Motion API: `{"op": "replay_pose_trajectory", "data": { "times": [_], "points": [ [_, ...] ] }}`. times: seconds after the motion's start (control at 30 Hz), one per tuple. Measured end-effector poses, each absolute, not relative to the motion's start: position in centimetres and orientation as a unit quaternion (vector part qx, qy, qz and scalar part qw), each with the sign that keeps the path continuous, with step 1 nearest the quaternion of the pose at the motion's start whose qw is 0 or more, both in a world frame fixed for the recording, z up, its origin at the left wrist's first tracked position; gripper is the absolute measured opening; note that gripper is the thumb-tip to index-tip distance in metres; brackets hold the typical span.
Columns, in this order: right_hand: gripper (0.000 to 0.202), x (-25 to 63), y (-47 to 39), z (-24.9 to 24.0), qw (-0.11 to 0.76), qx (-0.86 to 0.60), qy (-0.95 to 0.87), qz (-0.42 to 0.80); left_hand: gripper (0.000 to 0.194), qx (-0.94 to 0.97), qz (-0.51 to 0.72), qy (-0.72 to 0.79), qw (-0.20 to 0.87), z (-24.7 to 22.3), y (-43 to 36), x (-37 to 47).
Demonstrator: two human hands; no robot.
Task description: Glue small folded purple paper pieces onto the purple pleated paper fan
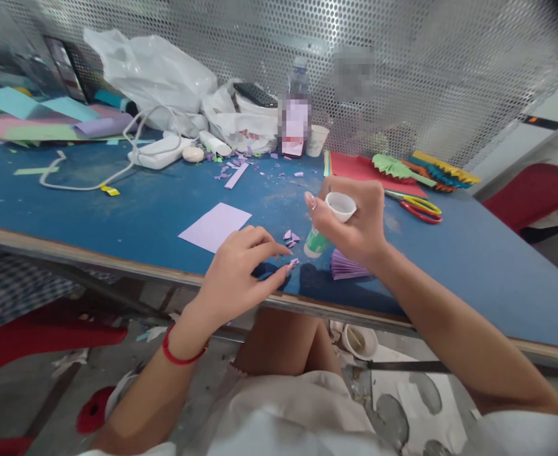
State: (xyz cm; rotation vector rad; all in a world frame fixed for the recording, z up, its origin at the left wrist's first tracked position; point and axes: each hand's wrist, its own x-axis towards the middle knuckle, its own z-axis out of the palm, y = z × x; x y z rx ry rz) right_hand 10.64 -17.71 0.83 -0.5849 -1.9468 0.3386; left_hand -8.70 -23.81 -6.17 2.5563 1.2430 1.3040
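My right hand (359,215) is wrapped around a white and green tube that looks like a glue stick (315,244), its white round hollow end facing up and its lower end close to the tabletop. The thumb and fingers of my left hand (243,272) come together around a small purple paper scrap (294,262) near the table edge. More purple scraps (291,239) lie just beyond it. A flat lilac paper square (216,227) sits beyond my left hand. Partly hidden under my right hand is a pleated purple paper fan (348,266).
Scissors (418,208), red paper (355,171) and pleated paper pieces (443,171) lie to the right. At the back stand a paper cup (317,140), a bottle (299,79) and plastic bags (155,69). A white cable (88,188) and coloured sheets (41,120) are on the left.
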Motion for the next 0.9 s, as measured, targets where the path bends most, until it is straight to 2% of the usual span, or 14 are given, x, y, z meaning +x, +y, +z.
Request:
{"op": "replay_pose_trajectory", "data": {
  "times": [0.23, 0.57, 0.9],
  "points": [
    [0.041, 10.5, -17.7, 0.5, 0.506, -0.247, -0.815, 0.135, 0.013, 0.851, 0.360, 0.381, 0.007, -5.9, -23.9, -8.9],
    [0.041, 9.4, -17.7, -0.2, 0.458, -0.246, -0.842, 0.145, 0.008, 0.853, 0.388, 0.343, -0.062, -6.4, -23.8, -8.9],
    [0.041, 9.2, -17.7, -0.7, 0.422, -0.253, -0.858, 0.145, 0.009, 0.847, 0.410, 0.330, -0.074, -7.0, -23.7, -9.1]
  ]
}}
